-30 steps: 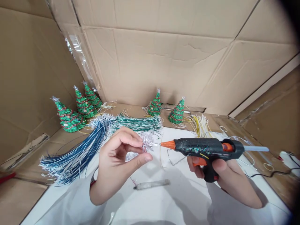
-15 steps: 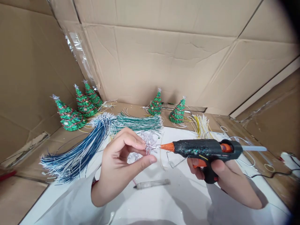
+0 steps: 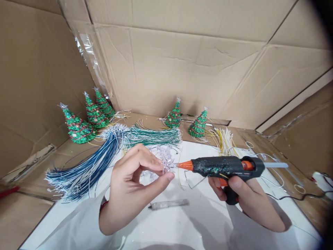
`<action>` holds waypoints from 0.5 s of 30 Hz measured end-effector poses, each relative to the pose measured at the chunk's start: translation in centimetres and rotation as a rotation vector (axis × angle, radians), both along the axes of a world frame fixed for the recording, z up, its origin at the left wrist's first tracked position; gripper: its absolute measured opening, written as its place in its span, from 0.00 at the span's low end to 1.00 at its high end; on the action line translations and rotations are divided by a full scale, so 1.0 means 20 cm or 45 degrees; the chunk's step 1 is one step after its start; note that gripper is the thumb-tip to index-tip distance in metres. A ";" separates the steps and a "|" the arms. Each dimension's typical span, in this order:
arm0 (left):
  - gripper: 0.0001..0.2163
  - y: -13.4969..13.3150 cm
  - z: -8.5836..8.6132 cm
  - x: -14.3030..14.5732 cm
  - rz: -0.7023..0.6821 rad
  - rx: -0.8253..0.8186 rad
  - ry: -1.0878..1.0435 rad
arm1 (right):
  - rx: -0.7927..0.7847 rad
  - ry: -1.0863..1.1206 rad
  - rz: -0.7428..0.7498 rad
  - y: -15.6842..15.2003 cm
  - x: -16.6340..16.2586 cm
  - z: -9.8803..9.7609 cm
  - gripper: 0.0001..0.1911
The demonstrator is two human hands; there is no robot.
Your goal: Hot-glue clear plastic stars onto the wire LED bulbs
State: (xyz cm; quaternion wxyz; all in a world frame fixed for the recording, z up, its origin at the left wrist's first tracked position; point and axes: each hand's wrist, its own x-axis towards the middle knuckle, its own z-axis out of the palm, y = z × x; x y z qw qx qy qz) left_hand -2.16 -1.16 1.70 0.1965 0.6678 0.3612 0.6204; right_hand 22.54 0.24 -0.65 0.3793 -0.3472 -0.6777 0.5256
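Note:
My left hand (image 3: pixel 131 185) pinches a small clear plastic star piece (image 3: pixel 165 162) between thumb and forefinger, above a white sheet (image 3: pixel 182 225). My right hand (image 3: pixel 247 196) grips a black hot glue gun (image 3: pixel 226 168) with an orange nozzle, finger on the orange trigger. The nozzle tip touches the star piece from the right. A clear glue stick sticks out of the gun's back end.
A spare glue stick (image 3: pixel 168 204) lies on the white sheet below my hands. Bundles of blue (image 3: pixel 85 170), green (image 3: pixel 153 136) and yellow wires (image 3: pixel 225 139) lie behind. Several small green glitter trees (image 3: pixel 78 125) stand along the cardboard walls (image 3: pixel 182 69). A cable (image 3: pixel 299 197) runs right.
The glue gun has moved left until its nozzle meets the star piece. My left hand has turned the piece slightly and dropped a little.

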 end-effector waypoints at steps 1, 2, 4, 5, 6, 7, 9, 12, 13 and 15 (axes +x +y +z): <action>0.11 0.00 0.00 0.00 0.006 0.001 0.000 | -0.001 0.001 0.001 0.00 0.00 -0.01 0.22; 0.10 0.00 0.00 0.00 0.011 0.002 0.003 | -0.002 0.005 -0.003 0.00 0.00 -0.01 0.22; 0.11 0.00 0.00 0.00 0.015 0.005 0.006 | -0.006 0.021 -0.009 0.01 0.00 -0.01 0.23; 0.11 0.00 -0.01 0.00 0.014 0.005 0.007 | -0.014 0.027 -0.008 0.01 0.00 -0.01 0.23; 0.11 0.00 -0.01 0.00 0.012 0.004 0.007 | -0.027 0.033 -0.003 0.01 0.00 -0.01 0.23; 0.11 0.00 -0.01 0.00 0.009 0.003 0.004 | -0.043 0.039 0.006 0.01 -0.01 0.00 0.22; 0.11 0.00 -0.01 0.00 0.007 -0.004 0.000 | -0.067 0.051 0.019 0.01 -0.01 0.00 0.22; 0.11 0.00 -0.01 0.00 0.016 -0.009 -0.001 | -0.074 0.061 0.011 0.01 -0.02 0.01 0.22; 0.11 0.00 -0.01 0.00 0.019 -0.009 -0.001 | -0.069 0.067 0.005 0.01 -0.02 0.01 0.22; 0.11 0.00 -0.01 0.00 0.021 -0.005 -0.007 | -0.051 0.070 -0.011 0.01 -0.02 0.00 0.22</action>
